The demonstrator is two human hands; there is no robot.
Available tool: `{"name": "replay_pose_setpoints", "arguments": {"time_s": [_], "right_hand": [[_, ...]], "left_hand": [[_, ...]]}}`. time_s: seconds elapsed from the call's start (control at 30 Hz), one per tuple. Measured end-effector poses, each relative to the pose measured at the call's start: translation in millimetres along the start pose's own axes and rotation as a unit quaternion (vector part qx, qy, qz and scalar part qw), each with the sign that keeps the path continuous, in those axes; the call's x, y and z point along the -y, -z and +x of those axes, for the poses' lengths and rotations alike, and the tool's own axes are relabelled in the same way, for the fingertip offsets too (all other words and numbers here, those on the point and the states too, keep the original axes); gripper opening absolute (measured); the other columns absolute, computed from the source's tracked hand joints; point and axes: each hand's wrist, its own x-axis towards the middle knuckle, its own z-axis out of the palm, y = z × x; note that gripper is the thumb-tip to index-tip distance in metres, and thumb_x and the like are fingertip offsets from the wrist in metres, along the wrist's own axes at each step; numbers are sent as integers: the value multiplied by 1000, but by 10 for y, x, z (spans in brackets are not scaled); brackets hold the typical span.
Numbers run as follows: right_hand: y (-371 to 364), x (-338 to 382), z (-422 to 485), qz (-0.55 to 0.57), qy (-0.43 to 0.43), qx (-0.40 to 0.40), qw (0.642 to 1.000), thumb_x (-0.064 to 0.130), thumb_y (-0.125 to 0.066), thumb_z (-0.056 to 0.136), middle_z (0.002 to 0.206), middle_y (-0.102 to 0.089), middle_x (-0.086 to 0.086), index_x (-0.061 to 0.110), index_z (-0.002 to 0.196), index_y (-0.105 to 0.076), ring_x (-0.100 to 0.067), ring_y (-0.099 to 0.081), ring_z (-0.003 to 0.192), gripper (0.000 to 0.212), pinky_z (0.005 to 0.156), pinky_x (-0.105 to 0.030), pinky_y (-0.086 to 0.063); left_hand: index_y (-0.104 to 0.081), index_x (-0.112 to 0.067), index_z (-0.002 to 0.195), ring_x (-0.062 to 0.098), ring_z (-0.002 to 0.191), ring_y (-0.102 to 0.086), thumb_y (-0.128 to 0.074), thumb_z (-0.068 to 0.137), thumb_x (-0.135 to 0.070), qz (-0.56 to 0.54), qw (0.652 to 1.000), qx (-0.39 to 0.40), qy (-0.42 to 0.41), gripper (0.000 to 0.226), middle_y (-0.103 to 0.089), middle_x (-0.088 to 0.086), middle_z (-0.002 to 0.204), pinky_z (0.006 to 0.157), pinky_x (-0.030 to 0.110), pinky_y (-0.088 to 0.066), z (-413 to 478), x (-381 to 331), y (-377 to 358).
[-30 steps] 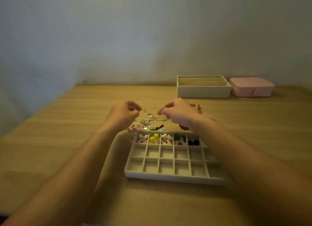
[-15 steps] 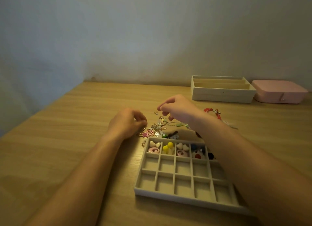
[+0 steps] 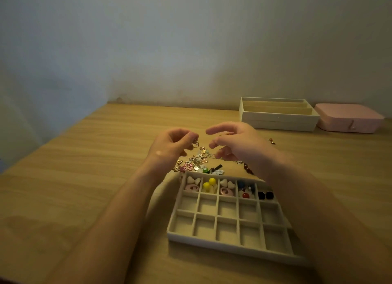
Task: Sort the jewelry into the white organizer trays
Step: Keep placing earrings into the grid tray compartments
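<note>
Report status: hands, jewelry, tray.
Left hand pinches small gold hoop. Right hand over loose jewelry pile, grip unclear. Grid tray: far row filled, visible rest empty. Nothing in the way.

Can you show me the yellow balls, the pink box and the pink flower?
yellow balls (image 3: 206, 185): head view, on the nearer ball
pink box (image 3: 347, 117): head view, middle of its lid
pink flower (image 3: 188, 167): head view, on its petals

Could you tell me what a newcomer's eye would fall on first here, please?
Mid-table, over a heap of loose jewelry, the left hand pinches a small gold piece, with the right hand close beside it. Nearer, the white grid tray holds bright pieces only in its far row. A pink box sits far right.
</note>
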Motion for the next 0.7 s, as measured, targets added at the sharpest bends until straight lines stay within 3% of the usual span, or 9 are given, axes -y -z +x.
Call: {"name": "replay_pose_setpoints", "arguments": {"time_s": [0.17, 0.4, 0.7], "right_hand": [[-79, -72, -89, 43, 21, 8, 999, 15, -67, 97, 103, -72, -4, 21, 118, -64, -20, -74, 89, 22, 82, -39, -64], [-182, -226, -167, 88, 43, -39, 994, 15, -75, 91, 95, -76, -9, 13, 111, -62, -21, -76, 81, 24, 78, -38, -64], [-187, -298, -151, 33, 99, -102, 989, 11, -82, 83, 92, -72, -4, 17, 100, -65, -21, -73, 81, 25, 71, -38, -64]], "left_hand": [[-68, -8, 101, 13, 73, -63, -59, 95, -18, -106, 994, 37, 2, 15, -70, 2, 82, 64, 24, -51, -74, -30, -151], [-70, -10, 96, 15, 74, -67, -70, 82, -21, -124, 991, 39, -14, 18, -73, 3, 82, 63, 24, -53, -133, -10, -223], [-68, -9, 99, 17, 82, -70, -73, 74, -13, -182, 983, 31, 8, 26, -75, 8, 90, 68, 23, -55, -144, -21, -175]]}}
